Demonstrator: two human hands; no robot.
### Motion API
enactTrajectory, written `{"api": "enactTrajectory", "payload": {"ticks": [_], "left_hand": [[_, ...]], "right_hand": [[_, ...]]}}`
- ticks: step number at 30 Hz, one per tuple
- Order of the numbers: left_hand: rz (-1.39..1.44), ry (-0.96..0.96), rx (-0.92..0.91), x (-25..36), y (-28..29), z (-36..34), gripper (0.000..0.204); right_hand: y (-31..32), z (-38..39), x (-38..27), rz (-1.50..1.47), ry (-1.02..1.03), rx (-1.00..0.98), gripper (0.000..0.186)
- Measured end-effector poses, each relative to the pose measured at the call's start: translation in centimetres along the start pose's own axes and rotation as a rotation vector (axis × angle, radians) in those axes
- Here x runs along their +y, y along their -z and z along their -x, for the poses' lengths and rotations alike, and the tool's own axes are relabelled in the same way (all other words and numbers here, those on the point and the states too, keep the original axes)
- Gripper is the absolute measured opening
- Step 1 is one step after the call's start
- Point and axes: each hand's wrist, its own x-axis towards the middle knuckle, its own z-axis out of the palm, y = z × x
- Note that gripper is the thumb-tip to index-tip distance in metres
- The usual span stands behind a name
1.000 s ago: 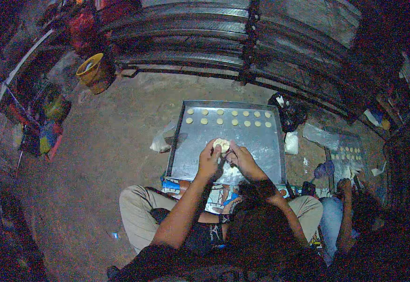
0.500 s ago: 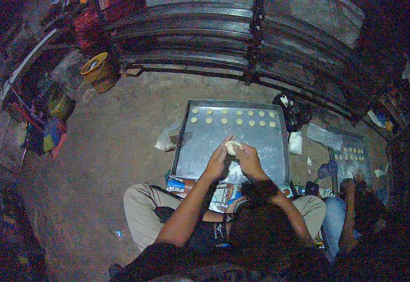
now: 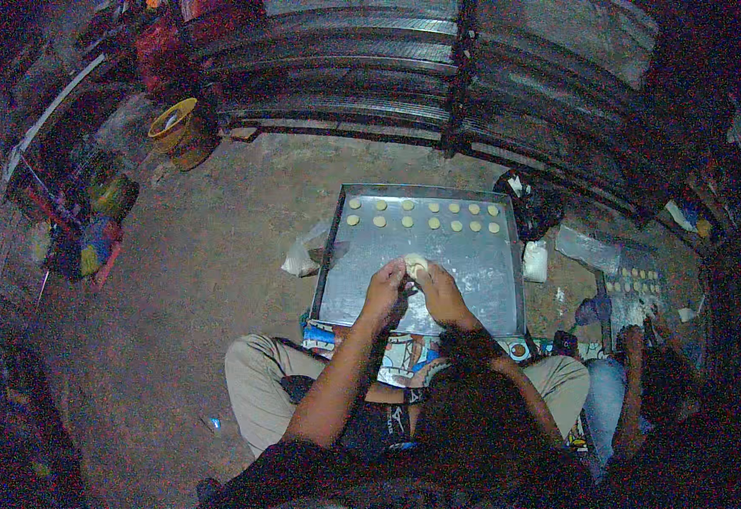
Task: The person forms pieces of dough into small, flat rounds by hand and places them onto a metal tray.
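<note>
The reference landmark is the metal baking tray (image 3: 489, 297), a large grey rectangular sheet lying flat on the earthen floor directly in front of the seated person.

Left hand (image 3: 385, 288): positioned over the near half of the tray, slightly left of the tray's centre line. The fingers are curled inward against a small pale dough piece (image 3: 415, 262).

Right hand (image 3: 440, 291): positioned just right of the left hand, over the same near half of the tray. Its fingers are also curled against the dough piece. Both hands grip the piece between them, and it sits at their fingertips, above the tray's middle area. Whether it touches the tray surface cannot be determined.

Tray contents: two rows of small round dough portions (image 3: 428, 215) lie along the tray's far edge, set apart from one another. The rest of the tray surface is bare, with a light dusting near the hands.

Around the tray:
- A crumpled white bag (image 3: 300, 259) lies just beside the left edge.
- A small white packet (image 3: 536, 260) lies just beside the right edge.
- A dark bag (image 3: 530, 204) sits near the far right corner.
- A yellow bucket (image 3: 175, 127) stands well apart, beyond the far left corner.
- A second tray (image 3: 634, 280) with round portions lies to the right, with another person (image 3: 642, 373) seated near it.
- Stacked metal sheets (image 3: 438, 93) stand beyond the far edge.
</note>
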Motion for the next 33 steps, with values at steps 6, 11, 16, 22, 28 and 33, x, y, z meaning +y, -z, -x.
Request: {"api": "enactTrajectory", "payload": {"ticks": [6,11,16,22,28,33], "left_hand": [[-0.016,-0.012,0.078,0.2,0.3,0.0,0.027],[-0.230,-0.056,0.168,2.0,-2.0,1.5,0.024],[-0.263,-0.171,0.132,1.5,-1.6,1.3,0.024],[0.007,-0.067,-0.056,1.4,-2.3,1.7,0.038],[-0.039,-0.018,-0.043,1.5,-2.0,1.7,0.042],[-0.094,-0.030,0.052,1.7,-1.1,1.4,0.043]], "right_hand": [[0.2,0.1,-1.2,-0.407,-0.260,-0.107,0.042],[1.2,-0.3,-0.5,-0.558,-0.605,-0.234,0.036],[1.0,0.2,-1.6,-0.453,-0.339,-0.051,0.035],[1.4,0.3,-2.2,-0.323,-0.200,-0.026,0.036],[0.0,0.3,-0.8,-0.700,-0.241,-0.267,0.032],[-0.4,0.4,-1.8,-0.694,-0.329,-0.298,0.040]]}}
